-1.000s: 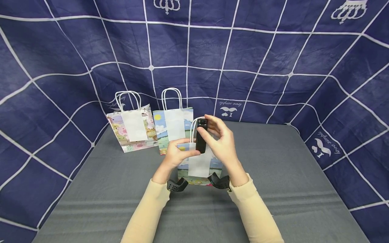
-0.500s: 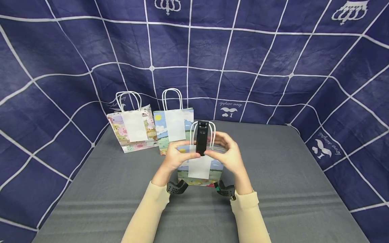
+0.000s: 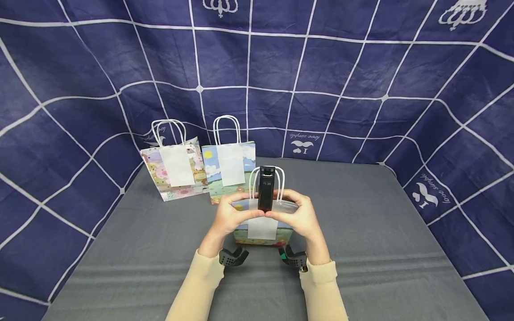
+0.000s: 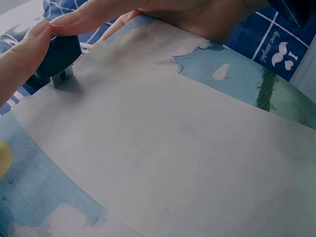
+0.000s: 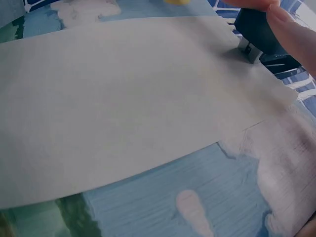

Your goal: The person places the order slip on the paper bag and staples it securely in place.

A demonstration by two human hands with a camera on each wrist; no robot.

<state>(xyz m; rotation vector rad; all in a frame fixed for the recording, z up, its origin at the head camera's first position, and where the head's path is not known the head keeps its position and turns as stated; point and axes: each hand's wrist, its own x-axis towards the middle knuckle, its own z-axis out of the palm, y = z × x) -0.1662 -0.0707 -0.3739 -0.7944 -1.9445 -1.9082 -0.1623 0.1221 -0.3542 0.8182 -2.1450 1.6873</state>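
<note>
A black stapler (image 3: 266,191) stands over the top edge of a small paper gift bag (image 3: 284,235), between its white rope handles. My left hand (image 3: 230,216) and right hand (image 3: 299,215) hold the stapler from both sides, thumb tips meeting at its near end, other fingers behind the bag's top. On the bag's front lies a blank white paper (image 3: 263,228), its upper part under the stapler. Both wrist views show the stapler's metal nose, in the left (image 4: 59,59) and right (image 5: 256,37), at the paper's edge. Whether it is pressed down fully I cannot tell.
Two more paper bags stand behind to the left, each with a white paper on its front: an animal-print bag (image 3: 160,178) and a sky-and-meadow bag (image 3: 213,183). Grey cloth (image 3: 373,223) covers the table. A blue checked curtain (image 3: 341,67) closes off the back and sides.
My right hand has come down from the stapler's upper end to its near end, beside the left thumb. The stapler and both hands have sunk slightly toward the bag.
</note>
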